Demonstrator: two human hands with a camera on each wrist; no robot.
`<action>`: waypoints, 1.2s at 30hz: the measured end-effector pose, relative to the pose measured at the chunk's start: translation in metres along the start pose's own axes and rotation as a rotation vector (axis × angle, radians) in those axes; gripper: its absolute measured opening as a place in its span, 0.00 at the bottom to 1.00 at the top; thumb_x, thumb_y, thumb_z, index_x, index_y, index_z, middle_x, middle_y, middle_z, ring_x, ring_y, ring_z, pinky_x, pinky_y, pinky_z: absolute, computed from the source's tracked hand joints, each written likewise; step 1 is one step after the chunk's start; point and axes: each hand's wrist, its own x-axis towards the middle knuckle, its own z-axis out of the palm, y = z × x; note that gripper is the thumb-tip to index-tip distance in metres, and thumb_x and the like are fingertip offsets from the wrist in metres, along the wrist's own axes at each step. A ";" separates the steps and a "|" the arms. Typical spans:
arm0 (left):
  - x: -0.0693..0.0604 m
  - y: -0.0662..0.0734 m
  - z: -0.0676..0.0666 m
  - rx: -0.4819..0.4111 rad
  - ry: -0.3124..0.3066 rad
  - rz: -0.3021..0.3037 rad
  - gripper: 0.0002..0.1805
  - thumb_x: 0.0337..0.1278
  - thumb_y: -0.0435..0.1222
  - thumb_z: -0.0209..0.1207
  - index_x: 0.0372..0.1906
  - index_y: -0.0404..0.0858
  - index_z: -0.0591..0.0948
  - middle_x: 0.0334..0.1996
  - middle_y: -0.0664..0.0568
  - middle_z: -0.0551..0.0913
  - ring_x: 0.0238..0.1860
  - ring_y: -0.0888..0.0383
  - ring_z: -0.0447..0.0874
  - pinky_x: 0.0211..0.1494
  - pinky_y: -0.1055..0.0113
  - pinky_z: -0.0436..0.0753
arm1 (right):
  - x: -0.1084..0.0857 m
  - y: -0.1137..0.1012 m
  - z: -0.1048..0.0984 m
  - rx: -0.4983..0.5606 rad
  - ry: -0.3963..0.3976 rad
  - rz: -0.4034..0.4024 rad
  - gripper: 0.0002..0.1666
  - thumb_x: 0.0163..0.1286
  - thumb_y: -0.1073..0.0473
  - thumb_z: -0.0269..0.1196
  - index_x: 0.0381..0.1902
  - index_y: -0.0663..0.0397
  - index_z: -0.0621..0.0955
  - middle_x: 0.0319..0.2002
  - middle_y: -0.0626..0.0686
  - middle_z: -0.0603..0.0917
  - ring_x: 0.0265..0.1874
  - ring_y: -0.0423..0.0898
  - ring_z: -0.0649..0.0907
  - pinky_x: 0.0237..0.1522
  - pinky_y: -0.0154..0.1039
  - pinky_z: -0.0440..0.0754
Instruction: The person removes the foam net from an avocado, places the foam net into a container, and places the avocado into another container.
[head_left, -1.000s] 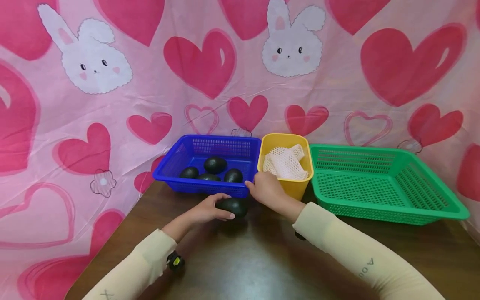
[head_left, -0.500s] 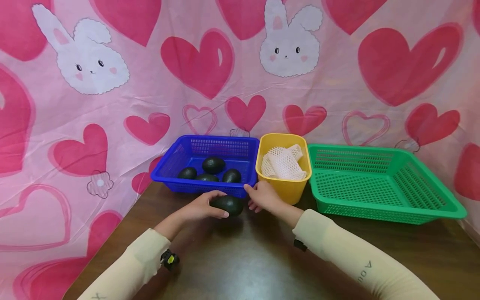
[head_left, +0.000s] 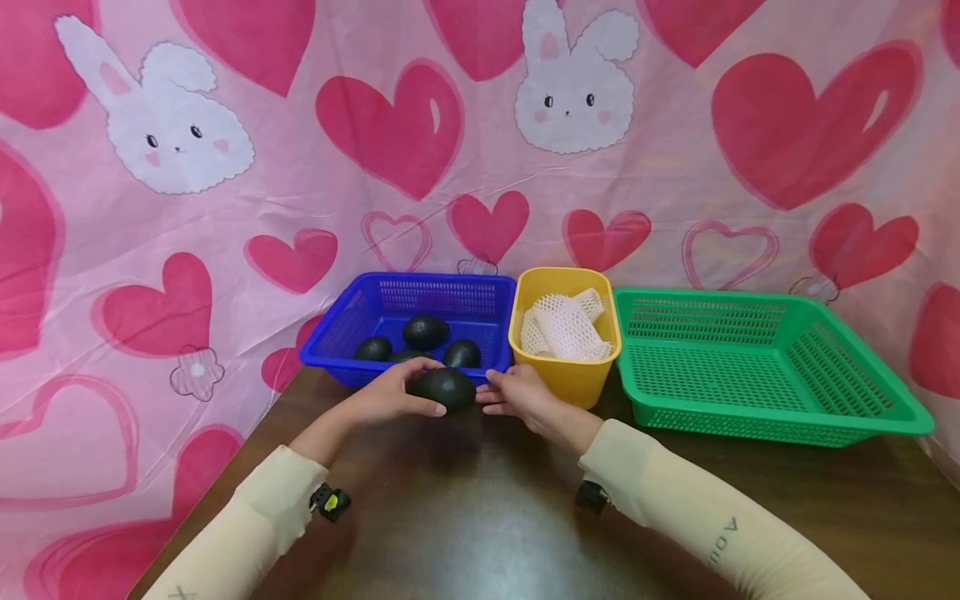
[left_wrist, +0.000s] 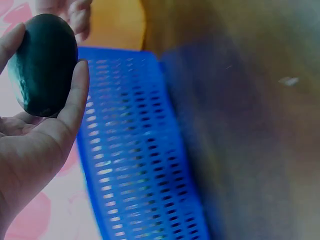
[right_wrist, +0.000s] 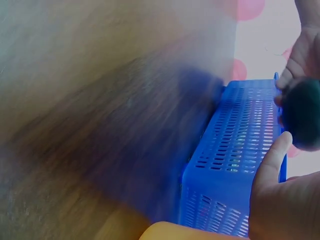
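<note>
My left hand (head_left: 388, 395) grips a dark green avocado (head_left: 444, 390) between thumb and fingers, lifted just in front of the blue basket (head_left: 318, 361). In the left wrist view the avocado (left_wrist: 44, 65) shows whole, with the thumb on one side and a finger on the other. My right hand (head_left: 523, 395) is beside the avocado's right end, fingers extended toward it; whether they touch it is unclear. The right wrist view shows its thumb (right_wrist: 274, 159) near the avocado (right_wrist: 302, 114). Several more avocados (head_left: 425, 332) lie in the blue basket.
A yellow bin (head_left: 566, 372) holding white foam net sleeves (head_left: 570, 327) stands right of the blue basket. Farther right is a green basket (head_left: 750, 427). All stand on a dark wooden table (head_left: 480, 517) before a pink heart-patterned cloth (head_left: 300, 167).
My left hand has raised the avocado and carried it slightly left, toward the blue basket's front. The right hand has come away from the yellow bin's rim and its fingers have straightened.
</note>
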 end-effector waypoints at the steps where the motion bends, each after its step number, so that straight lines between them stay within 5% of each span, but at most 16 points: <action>1: 0.002 0.003 -0.003 -0.006 0.009 -0.002 0.36 0.49 0.40 0.72 0.63 0.36 0.71 0.48 0.43 0.79 0.48 0.49 0.77 0.49 0.59 0.79 | 0.000 -0.001 0.000 0.014 -0.003 0.003 0.18 0.76 0.64 0.51 0.48 0.81 0.74 0.32 0.62 0.86 0.31 0.50 0.87 0.34 0.42 0.85; 7: 0.021 0.019 -0.018 -0.009 0.090 0.002 0.35 0.49 0.38 0.71 0.63 0.36 0.71 0.49 0.42 0.80 0.49 0.48 0.78 0.53 0.55 0.77 | 0.000 -0.004 -0.001 0.054 -0.004 0.031 0.20 0.76 0.64 0.51 0.53 0.81 0.73 0.33 0.61 0.86 0.43 0.58 0.85 0.38 0.43 0.84; 11: 0.037 0.023 -0.024 0.014 0.137 -0.023 0.35 0.49 0.40 0.72 0.62 0.37 0.71 0.50 0.42 0.79 0.49 0.48 0.78 0.53 0.53 0.78 | 0.001 -0.005 -0.002 0.073 -0.003 0.036 0.18 0.76 0.65 0.51 0.53 0.80 0.73 0.35 0.63 0.86 0.40 0.56 0.86 0.38 0.42 0.84; 18: 0.065 0.021 -0.030 0.175 0.204 -0.074 0.37 0.46 0.43 0.73 0.61 0.37 0.71 0.50 0.40 0.78 0.47 0.47 0.78 0.50 0.54 0.78 | 0.001 -0.005 0.000 0.058 -0.005 0.032 0.16 0.76 0.64 0.51 0.50 0.77 0.73 0.37 0.64 0.86 0.41 0.56 0.86 0.39 0.43 0.84; 28: 0.101 0.017 -0.019 0.268 0.283 -0.132 0.38 0.46 0.46 0.72 0.61 0.35 0.71 0.53 0.40 0.78 0.50 0.45 0.76 0.56 0.52 0.75 | 0.002 -0.006 -0.002 0.015 0.002 0.041 0.16 0.77 0.64 0.51 0.47 0.76 0.75 0.37 0.62 0.86 0.41 0.56 0.86 0.38 0.42 0.84; 36: 0.121 0.016 -0.002 0.408 0.287 -0.150 0.37 0.45 0.46 0.73 0.60 0.34 0.73 0.54 0.40 0.79 0.52 0.45 0.77 0.55 0.53 0.75 | 0.001 -0.003 -0.001 0.009 0.000 0.035 0.13 0.76 0.64 0.52 0.44 0.74 0.75 0.34 0.61 0.86 0.34 0.51 0.87 0.35 0.41 0.85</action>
